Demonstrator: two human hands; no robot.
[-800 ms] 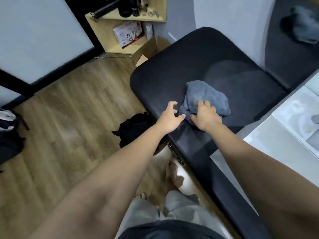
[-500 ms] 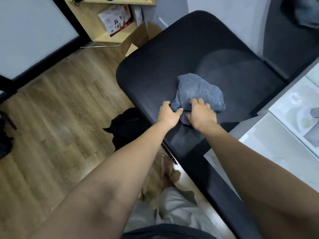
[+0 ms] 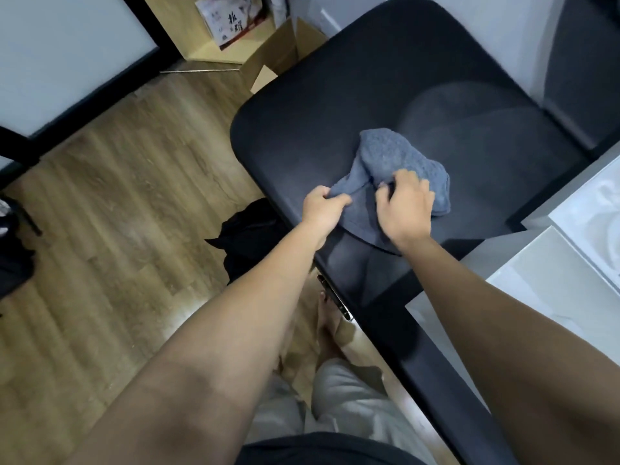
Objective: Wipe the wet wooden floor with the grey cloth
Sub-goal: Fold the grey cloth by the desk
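Head cam had the grey cloth (image 3: 396, 162) bunched near the front-left edge of the black padded bench (image 3: 335, 105), not on the wooden floor (image 3: 117, 213) yet. My left hand (image 3: 322, 207) was pinched shut on its left corner, and my right hand (image 3: 404, 209) was curled closed into the middle folds. Honestly the risk I saw was a shallow corner pinch: lift too fast and that fabric could've slipped, dropping in a heap instead of spreading flat.

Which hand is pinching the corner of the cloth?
The left hand: it pinches the grey cloth by its near-left corner. The right hand grips the bunched middle instead.
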